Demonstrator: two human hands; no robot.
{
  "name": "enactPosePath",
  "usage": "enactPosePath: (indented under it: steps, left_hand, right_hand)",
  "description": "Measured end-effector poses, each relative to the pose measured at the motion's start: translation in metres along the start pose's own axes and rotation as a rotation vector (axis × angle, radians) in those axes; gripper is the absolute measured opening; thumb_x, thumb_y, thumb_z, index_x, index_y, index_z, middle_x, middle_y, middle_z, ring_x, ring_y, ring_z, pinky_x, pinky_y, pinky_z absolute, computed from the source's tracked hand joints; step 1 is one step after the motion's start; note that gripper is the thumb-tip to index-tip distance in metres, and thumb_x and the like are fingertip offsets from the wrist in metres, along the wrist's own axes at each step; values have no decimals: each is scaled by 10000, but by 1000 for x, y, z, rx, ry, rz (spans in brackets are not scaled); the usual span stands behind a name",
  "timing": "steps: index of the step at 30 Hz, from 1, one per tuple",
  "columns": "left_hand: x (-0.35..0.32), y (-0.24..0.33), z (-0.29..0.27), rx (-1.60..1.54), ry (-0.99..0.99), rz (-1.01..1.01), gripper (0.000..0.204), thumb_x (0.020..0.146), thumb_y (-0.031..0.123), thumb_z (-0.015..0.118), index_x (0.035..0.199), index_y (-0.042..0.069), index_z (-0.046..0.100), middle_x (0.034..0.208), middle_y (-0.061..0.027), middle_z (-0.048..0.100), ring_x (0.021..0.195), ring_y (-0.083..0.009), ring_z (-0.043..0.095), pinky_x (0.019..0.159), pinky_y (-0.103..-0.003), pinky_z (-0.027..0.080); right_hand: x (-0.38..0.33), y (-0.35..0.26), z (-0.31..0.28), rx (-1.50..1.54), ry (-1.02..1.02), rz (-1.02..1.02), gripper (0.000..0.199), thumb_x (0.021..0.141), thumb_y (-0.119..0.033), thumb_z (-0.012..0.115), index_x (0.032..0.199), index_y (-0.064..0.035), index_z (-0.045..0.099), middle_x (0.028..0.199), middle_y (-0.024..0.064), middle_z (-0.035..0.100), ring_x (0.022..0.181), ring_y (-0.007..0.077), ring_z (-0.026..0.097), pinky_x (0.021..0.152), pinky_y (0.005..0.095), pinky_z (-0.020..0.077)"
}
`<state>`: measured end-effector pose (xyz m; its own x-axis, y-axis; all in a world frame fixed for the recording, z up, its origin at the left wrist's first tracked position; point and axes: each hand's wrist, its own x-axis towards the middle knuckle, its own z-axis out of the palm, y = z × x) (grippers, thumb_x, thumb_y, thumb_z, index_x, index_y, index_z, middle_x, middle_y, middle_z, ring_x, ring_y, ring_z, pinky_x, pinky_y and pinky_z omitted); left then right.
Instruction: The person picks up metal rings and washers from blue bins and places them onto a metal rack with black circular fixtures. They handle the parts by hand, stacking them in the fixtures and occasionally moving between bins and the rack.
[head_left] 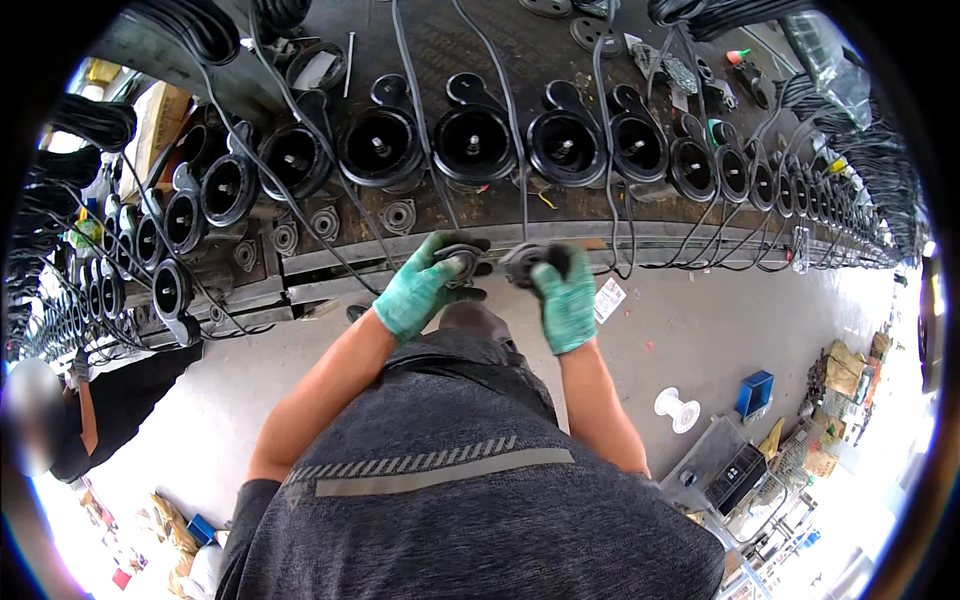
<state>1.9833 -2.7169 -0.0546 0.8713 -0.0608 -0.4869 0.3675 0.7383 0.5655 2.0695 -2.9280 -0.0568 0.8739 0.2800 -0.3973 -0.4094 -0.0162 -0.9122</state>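
Observation:
My left hand [418, 287], in a green glove with dark fingertips, is closed around a round grey flanged part [460, 262] with a raised centre. Just to its right, my right hand [566, 300], gloved the same way, grips another round dark grey part [522, 264], slightly smeared by motion. Both hands are in front of the bench's near edge, a small gap between the two parts. Beyond them stands a row of round black housings [473, 146], each with a metal shaft in its middle. Similar grey flanged parts [397, 216] lie along the bench edge to the left.
Black cables [408, 85] hang down across the dark bench [440, 45] and loop over its metal edge. A white spool [677, 410] and a blue bin [755, 393] are on the floor at right. Another person's arm [88, 415] shows at far left.

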Motion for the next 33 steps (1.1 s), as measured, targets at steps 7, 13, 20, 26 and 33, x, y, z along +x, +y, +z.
enactPosePath:
  steps: [7, 13, 20, 26, 33]
  left_hand:
    - [124, -54, -3, -166, 431, -171, 536, 967, 5, 482, 1467, 179, 395, 1218, -118, 632, 982, -301, 709, 802, -494, 620]
    - [141, -82, -44, 372, 555, 211, 628, 966, -61, 447, 1546, 164, 366, 1312, -58, 590, 1138, -202, 616, 972, -338, 525]
    - [97, -71, -12, 287, 525, 132, 637, 985, -49, 503, 1559, 200, 383, 1385, -13, 563, 1130, -126, 583, 885, -328, 538]
    - [30, -96, -12, 335, 252, 175, 457, 1027, 131, 523, 1481, 115, 481, 1387, -71, 597, 1153, -220, 636, 910, -355, 554]
    - [-163, -257, -115, 32, 778, 326, 435, 1008, 168, 576, 1432, 92, 524, 1306, -88, 639, 1044, -201, 667, 837, -353, 567]
  right_hand:
    - [131, 89, -83, -536, 97, -43, 320, 872, -57, 706, 1182, -9, 647, 1102, 134, 712, 987, 252, 680, 901, 370, 539]
    - [133, 63, -47, -838, 68, -264, 283, 829, -90, 678, 1100, -11, 681, 1056, 225, 694, 1001, 435, 645, 883, 464, 522]
    - [109, 70, -69, -824, 0, -528, 279, 825, -60, 646, 1093, 15, 667, 1137, 277, 613, 1073, 460, 587, 905, 487, 498]
    - [68, 59, -105, -749, 54, -504, 240, 818, -82, 648, 1031, 28, 660, 1078, 255, 649, 1060, 449, 602, 918, 498, 505]
    - [-9, 67, -90, -1004, -496, -397, 265, 865, -168, 635, 1087, -37, 694, 1037, 213, 672, 978, 426, 635, 870, 481, 525]
